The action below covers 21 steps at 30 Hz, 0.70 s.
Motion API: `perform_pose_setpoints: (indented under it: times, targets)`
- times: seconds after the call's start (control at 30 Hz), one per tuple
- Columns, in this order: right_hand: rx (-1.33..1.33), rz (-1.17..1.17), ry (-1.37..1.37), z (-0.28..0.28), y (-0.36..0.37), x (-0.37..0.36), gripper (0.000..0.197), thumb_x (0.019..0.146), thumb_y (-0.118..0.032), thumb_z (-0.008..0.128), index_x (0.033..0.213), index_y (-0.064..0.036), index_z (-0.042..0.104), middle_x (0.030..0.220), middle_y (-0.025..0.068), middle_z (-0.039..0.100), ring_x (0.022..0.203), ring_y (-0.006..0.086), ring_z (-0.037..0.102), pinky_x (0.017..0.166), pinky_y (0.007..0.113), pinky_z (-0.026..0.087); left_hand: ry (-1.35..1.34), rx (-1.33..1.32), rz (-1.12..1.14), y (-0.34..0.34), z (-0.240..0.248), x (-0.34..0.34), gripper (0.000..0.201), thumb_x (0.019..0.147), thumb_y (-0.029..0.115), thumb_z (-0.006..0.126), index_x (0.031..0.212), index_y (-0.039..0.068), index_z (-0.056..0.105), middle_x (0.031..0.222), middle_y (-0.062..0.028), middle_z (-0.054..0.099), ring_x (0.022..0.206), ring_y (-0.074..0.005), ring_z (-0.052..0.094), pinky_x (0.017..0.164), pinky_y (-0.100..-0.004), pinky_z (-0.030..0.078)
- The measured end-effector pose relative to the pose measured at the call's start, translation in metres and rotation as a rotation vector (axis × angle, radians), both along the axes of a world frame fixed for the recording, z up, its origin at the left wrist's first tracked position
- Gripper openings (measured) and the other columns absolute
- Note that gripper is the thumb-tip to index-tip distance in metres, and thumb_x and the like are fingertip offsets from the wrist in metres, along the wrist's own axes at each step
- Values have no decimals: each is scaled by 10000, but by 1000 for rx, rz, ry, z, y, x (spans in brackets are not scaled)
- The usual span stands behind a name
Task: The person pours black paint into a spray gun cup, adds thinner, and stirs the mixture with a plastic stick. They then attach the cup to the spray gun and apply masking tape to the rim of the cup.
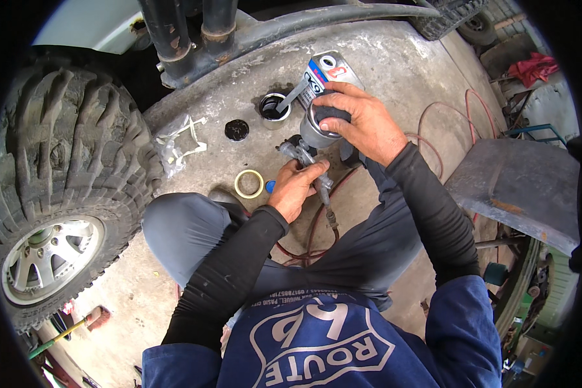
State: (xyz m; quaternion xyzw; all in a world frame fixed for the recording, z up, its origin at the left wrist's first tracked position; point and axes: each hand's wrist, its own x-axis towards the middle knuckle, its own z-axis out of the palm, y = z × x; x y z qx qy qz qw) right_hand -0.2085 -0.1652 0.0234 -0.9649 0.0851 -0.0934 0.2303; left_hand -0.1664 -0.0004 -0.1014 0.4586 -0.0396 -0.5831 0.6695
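Note:
My left hand (pixel 297 189) is closed round the body of a metal spray gun (pixel 297 152), from which an air hose hangs down. Above it, my right hand (pixel 372 123) grips the black lid (pixel 336 115) of the gun's metal cup (pixel 315 136). Just behind the cup stands a rectangular tin (pixel 340 70) with a round opening on top. To its left, an open round can (pixel 280 124) holds dark paint, and a flat stirring stick (pixel 292 96) leans in it. A paint-covered can lid (pixel 237 130) lies on the floor.
A tape roll (pixel 237 185), a blue cap (pixel 270 187) and a clear plastic bag (pixel 174 150) lie nearby. A large knobby tyre (pixel 77 136) stands at left, below a vehicle's bumper (pixel 291 31). Red hose (pixel 432 107) snakes along the floor; a dark metal panel (pixel 514 181) is at right.

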Motion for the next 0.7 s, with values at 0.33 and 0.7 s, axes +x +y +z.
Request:
perform_pose_setpoints:
  times: [0.33,0.7]
  targets:
    - [-15,62,38,4,1,-6,324,858,-189,707,1145,-39,679,1273,204,604,1104,375,620,953,419,495,-18,60,-34,3,4,-3,341,876,237,722,1110,38,574,1032,-64,646,995,-171,607,929,-402,462]
    - [1092,-459,-34,-21,-80,-1,358,957,-204,664,1222,23,582,1071,67,664,938,114,627,865,254,516,-79,-29,-41,7,29,-4,498,869,178,735,1225,-75,496,1087,-100,599,1030,-169,607,934,-323,474]
